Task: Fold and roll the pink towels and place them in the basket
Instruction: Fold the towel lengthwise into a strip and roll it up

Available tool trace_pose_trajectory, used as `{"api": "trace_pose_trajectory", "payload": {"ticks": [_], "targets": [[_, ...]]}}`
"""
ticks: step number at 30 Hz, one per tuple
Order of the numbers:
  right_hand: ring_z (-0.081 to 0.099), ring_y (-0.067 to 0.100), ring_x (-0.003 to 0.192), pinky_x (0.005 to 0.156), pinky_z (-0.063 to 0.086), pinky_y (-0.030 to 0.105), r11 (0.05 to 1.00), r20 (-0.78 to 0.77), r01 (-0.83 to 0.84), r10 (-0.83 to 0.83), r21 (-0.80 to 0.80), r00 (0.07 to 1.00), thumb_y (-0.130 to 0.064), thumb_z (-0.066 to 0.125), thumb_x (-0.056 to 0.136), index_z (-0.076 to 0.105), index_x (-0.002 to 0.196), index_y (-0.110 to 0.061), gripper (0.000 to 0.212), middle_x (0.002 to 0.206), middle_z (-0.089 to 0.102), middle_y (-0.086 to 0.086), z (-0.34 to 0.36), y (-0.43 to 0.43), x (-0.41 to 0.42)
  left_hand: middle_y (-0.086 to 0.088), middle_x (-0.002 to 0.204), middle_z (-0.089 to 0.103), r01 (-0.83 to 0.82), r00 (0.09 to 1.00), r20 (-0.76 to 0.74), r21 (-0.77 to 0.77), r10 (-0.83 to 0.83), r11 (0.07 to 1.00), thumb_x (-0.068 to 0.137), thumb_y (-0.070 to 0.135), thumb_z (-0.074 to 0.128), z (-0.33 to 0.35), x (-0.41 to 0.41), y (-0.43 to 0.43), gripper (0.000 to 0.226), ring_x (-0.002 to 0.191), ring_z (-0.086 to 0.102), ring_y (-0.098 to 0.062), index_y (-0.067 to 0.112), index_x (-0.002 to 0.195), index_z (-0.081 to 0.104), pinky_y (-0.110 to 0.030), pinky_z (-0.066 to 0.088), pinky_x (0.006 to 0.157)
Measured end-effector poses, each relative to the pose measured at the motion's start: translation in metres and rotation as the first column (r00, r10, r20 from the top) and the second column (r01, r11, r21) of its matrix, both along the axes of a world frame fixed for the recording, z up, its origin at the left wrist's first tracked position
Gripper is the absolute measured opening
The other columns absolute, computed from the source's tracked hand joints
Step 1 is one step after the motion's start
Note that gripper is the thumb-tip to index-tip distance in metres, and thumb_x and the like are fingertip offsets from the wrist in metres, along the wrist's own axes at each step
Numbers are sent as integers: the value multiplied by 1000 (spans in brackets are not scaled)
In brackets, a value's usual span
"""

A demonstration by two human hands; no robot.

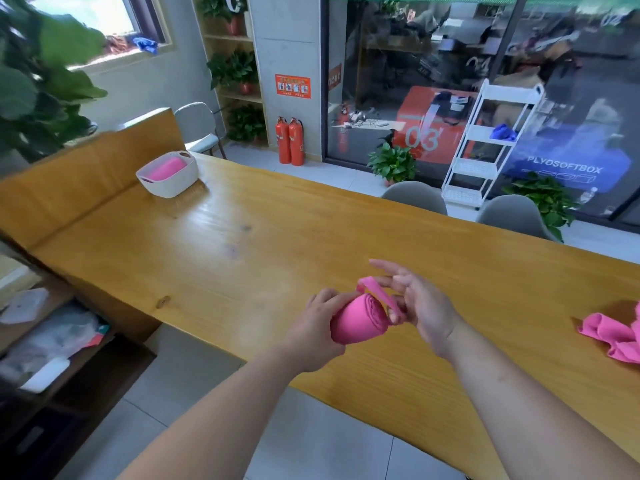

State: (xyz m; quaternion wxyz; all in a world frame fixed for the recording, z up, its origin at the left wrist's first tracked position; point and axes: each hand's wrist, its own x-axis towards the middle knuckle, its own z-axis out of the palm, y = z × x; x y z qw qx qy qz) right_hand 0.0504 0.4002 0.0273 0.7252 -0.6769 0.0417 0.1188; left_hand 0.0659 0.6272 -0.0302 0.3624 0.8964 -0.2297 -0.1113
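A rolled pink towel [356, 318] is held just above the near edge of the wooden table. My left hand [317, 332] wraps around the roll's body. My right hand [420, 308] pinches the loose end flap of the roll between thumb and fingers, the other fingers spread. A white basket [175, 183] stands at the table's far left end with another rolled pink towel [166, 169] inside. A crumpled pink towel [614, 336] lies on the table at the right edge of view.
The long wooden table [259, 244] stretches between me and the basket. Two grey chairs [415, 197] stand along its far side. A low shelf with clutter [45, 344] sits to my left. A white rack [491, 143] stands by the glass wall.
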Motion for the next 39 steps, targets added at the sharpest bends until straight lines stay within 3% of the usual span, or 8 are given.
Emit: {"api": "trace_pose_trajectory", "payload": {"ticks": [6, 11, 15, 18, 22, 26, 31, 39], "targets": [[52, 25, 59, 63, 51, 37, 988, 136, -38, 59, -148, 989, -8, 47, 99, 75, 127, -21, 42, 104, 79, 2, 9, 69, -8, 3, 123, 50, -120, 993, -13, 81, 121, 989, 69, 12, 84, 7, 17, 39, 84, 115, 48, -27, 27, 147, 55, -34, 43, 94], [58, 21, 69, 72, 55, 30, 993, 133, 55, -40, -108, 990, 6, 51, 100, 78, 123, -24, 47, 88, 73, -8, -14, 122, -23, 7, 89, 70, -240, 967, -80, 29, 241, 970, 65, 29, 91, 32, 33, 66, 41, 79, 67, -17, 27, 100, 70, -38, 57, 69], [63, 22, 76, 81, 58, 32, 993, 75, 109, -105, -43, 992, -3, 50, 103, 79, 120, -28, 42, 75, 65, 8, -13, 139, -9, 13, 108, 70, -199, 950, -263, -93, 168, 976, 72, 37, 93, 27, 26, 93, 67, 92, 68, -5, 28, 133, 64, -29, 60, 82], [62, 23, 73, 79, 58, 37, 987, 68, 85, -76, -133, 995, -6, 51, 104, 82, 112, -29, 39, 75, 69, -3, -13, 154, 2, 8, 128, 64, -239, 910, -385, -177, 156, 955, 69, 37, 96, 14, 18, 115, 94, 107, 68, -9, 29, 151, 49, -30, 62, 88], [61, 14, 60, 70, 53, 31, 940, 112, -16, 57, -342, 992, -15, 51, 106, 79, 114, -33, 35, 83, 73, -8, -7, 193, 16, 12, 116, 70, -376, 886, -370, -219, 280, 900, 64, 37, 96, 4, 13, 136, 79, 96, 71, -8, 34, 133, 58, -38, 63, 85], [68, -3, 85, 78, 53, 26, 757, 109, -203, 340, -620, 934, -25, 43, 104, 70, 124, -44, 39, 91, 75, -22, 4, 245, 20, 6, 106, 72, -493, 842, -383, -260, 380, 830, 51, 50, 85, -2, 9, 163, 82, 90, 74, -15, 40, 124, 47, -49, 64, 81], [60, 14, 60, 68, 53, 40, 846, 132, -102, 199, -523, 971, -12, 48, 100, 69, 118, -33, 34, 74, 73, 0, -4, 257, 34, 8, 122, 60, -617, 775, -421, -339, 472, 710, 53, 52, 97, -6, 1, 210, 85, 100, 72, -21, 52, 122, 49, -50, 66, 76], [66, 32, 89, 81, 46, 39, 858, 123, -223, 312, -464, 942, -13, 64, 101, 62, 119, -23, 21, 83, 77, 6, -15, 283, 51, -5, 125, 66, -745, 665, -608, -501, 433, 440, 69, 25, 101, -3, -7, 263, 76, 97, 77, -26, 41, 130, 59, -46, 66, 76]]}}
